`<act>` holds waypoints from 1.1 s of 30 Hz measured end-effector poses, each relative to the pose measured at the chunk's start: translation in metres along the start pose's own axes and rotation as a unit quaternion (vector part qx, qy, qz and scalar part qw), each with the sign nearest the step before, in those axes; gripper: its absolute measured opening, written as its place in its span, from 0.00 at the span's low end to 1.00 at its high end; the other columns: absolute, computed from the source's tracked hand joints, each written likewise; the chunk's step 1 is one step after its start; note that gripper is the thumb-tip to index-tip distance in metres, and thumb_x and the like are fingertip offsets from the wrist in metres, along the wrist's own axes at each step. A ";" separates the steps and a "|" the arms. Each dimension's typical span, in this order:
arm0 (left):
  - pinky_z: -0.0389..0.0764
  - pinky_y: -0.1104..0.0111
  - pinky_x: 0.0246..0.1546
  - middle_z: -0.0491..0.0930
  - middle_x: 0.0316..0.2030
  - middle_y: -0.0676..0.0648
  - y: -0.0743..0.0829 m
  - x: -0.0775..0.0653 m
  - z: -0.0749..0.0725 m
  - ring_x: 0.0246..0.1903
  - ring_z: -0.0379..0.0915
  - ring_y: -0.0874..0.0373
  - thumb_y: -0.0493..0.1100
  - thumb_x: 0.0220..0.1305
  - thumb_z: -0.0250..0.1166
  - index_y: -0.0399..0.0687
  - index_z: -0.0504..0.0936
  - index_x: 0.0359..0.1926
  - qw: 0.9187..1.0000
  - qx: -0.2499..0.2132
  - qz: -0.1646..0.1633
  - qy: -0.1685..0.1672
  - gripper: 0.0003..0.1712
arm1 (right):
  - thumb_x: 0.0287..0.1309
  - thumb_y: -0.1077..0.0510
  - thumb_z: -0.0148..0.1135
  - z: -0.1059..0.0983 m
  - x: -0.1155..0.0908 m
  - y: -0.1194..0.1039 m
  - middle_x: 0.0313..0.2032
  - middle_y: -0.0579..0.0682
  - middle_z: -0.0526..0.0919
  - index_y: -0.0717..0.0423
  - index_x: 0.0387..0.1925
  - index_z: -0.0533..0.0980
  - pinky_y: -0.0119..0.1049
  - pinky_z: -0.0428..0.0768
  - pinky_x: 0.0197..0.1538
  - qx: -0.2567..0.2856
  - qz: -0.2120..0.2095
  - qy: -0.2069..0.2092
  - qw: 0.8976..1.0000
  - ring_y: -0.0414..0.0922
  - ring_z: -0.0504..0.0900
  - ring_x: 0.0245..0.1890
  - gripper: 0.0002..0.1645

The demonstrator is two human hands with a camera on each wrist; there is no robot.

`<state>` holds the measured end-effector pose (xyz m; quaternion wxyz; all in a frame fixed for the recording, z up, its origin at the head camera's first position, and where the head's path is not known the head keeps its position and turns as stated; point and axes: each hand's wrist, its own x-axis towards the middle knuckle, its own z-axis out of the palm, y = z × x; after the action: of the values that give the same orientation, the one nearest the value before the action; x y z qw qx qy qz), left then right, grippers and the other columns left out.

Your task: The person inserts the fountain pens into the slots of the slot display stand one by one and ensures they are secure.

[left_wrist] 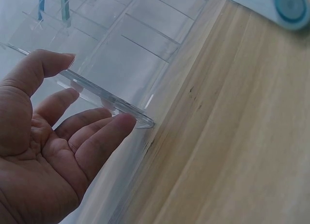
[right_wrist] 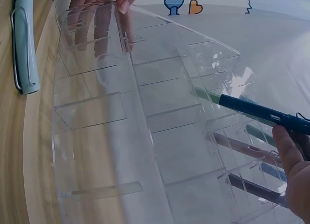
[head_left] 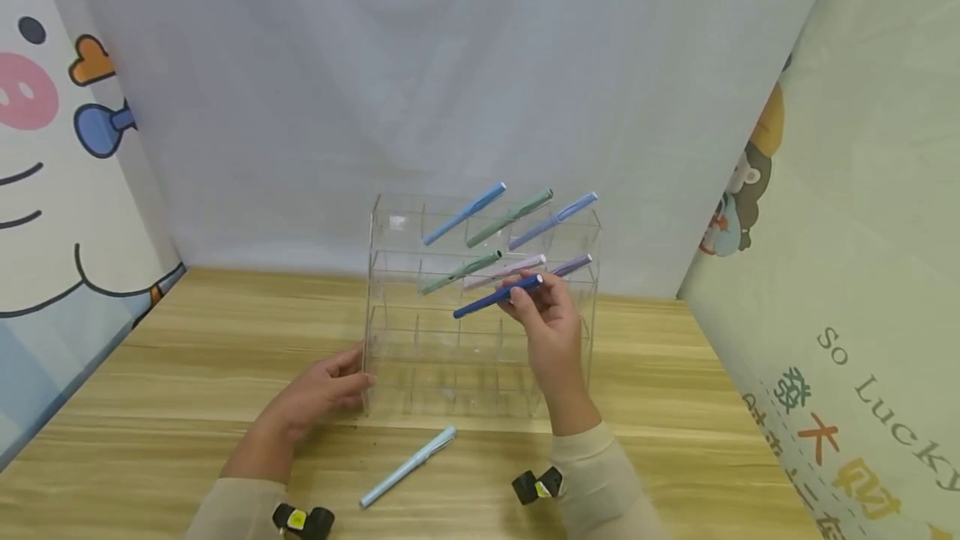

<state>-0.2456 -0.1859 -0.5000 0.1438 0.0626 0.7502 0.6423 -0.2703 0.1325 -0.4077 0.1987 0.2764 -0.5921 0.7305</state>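
Observation:
My right hand (head_left: 553, 332) pinches a dark blue pen (head_left: 483, 299) by its upper part, in front of a clear acrylic pen rack (head_left: 370, 290). The pen slants, lower end to the left, overlapping the third tier in the head view. At the rack's lower left side, my left hand (head_left: 318, 394) grips the panel edge, thumb on one face and fingers around the other. A light blue pen (head_left: 408, 467) lies on the table before the rack. In the top tier lean a blue pen (head_left: 465, 213), a green pen (head_left: 510, 217) and a periwinkle pen (head_left: 553, 222).
The second tier holds another green pen (head_left: 461, 272), a pink pen (head_left: 495, 273) and a purple pen (head_left: 573, 266), partly behind my right hand. Wood-grain table (head_left: 225, 340) lies underneath. A grey curtain (head_left: 300, 107) hangs behind, with printed panels at both sides.

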 end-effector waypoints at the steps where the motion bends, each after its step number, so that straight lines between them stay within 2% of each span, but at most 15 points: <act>1: 0.77 0.57 0.58 0.54 0.74 0.37 0.000 0.000 0.000 0.67 0.62 0.43 0.49 0.66 0.65 0.51 0.54 0.77 1.000 0.000 0.000 0.000 0.43 | 0.68 0.63 0.56 0.001 0.000 0.002 0.47 0.68 0.79 0.75 0.54 0.67 0.42 0.83 0.51 -0.003 0.000 0.001 1.000 0.49 0.83 0.48 0.20; 9: 0.76 0.57 0.59 0.54 0.75 0.38 0.001 0.002 0.004 0.67 0.63 0.44 0.50 0.66 0.65 0.50 0.54 0.77 1.000 -0.006 -0.003 -0.007 0.44 | 0.68 0.61 0.58 0.004 -0.003 0.015 0.47 0.73 0.77 0.75 0.55 0.67 0.41 0.83 0.50 -0.026 0.009 -0.004 1.000 0.47 0.84 0.46 0.23; 13: 0.77 0.57 0.58 0.55 0.74 0.38 -0.001 0.004 0.003 0.66 0.63 0.44 0.49 0.66 0.65 0.50 0.54 0.77 1.000 -0.006 0.001 -0.006 0.44 | 0.68 0.60 0.58 0.005 -0.006 0.020 0.47 0.73 0.78 0.72 0.57 0.67 0.42 0.83 0.51 -0.032 0.022 -0.008 0.999 0.60 0.82 0.48 0.23; 16: 0.77 0.56 0.59 0.55 0.74 0.38 -0.002 0.004 0.003 0.66 0.63 0.44 0.49 0.66 0.65 0.50 0.54 0.77 1.000 -0.004 0.001 -0.005 0.44 | 0.68 0.60 0.58 0.006 -0.007 0.023 0.47 0.72 0.78 0.66 0.57 0.68 0.43 0.83 0.51 -0.039 0.032 -0.012 0.999 0.64 0.81 0.49 0.21; 18: 0.76 0.56 0.59 0.56 0.74 0.38 -0.002 0.004 0.003 0.67 0.63 0.44 0.49 0.66 0.65 0.51 0.54 0.77 1.000 -0.005 -0.003 -0.004 0.44 | 0.68 0.57 0.58 0.007 -0.007 0.024 0.48 0.72 0.78 0.63 0.58 0.68 0.44 0.83 0.51 -0.046 0.042 -0.017 0.998 0.62 0.81 0.49 0.22; 22: 0.76 0.56 0.60 0.54 0.74 0.37 -0.002 0.003 0.001 0.68 0.61 0.43 0.49 0.66 0.65 0.52 0.53 0.77 1.000 -0.005 -0.004 -0.007 0.44 | 0.69 0.55 0.58 0.009 -0.008 0.024 0.49 0.72 0.77 0.66 0.60 0.67 0.48 0.83 0.52 -0.064 0.064 -0.028 0.995 0.58 0.82 0.50 0.25; 28: 0.75 0.55 0.60 0.52 0.75 0.36 0.000 0.001 -0.001 0.68 0.60 0.43 0.49 0.67 0.64 0.52 0.52 0.77 1.000 -0.005 0.001 -0.012 0.44 | 0.68 0.63 0.56 0.018 -0.010 0.017 0.48 0.68 0.80 0.67 0.60 0.68 0.41 0.83 0.51 -0.111 0.083 -0.027 0.990 0.56 0.83 0.49 0.22; 33: 0.75 0.55 0.60 0.51 0.75 0.37 0.001 -0.001 -0.001 0.68 0.61 0.42 0.49 0.67 0.64 0.50 0.51 0.77 1.000 -0.006 0.006 -0.017 0.44 | 0.67 0.68 0.55 0.027 -0.011 0.005 0.45 0.71 0.81 0.72 0.59 0.67 0.38 0.84 0.48 -0.140 0.054 -0.036 0.988 0.62 0.83 0.47 0.21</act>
<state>-0.2454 -0.1870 -0.4989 0.1527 0.0774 0.7437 0.6463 -0.2602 0.1053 -0.4149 0.1741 0.2393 -0.7090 0.6400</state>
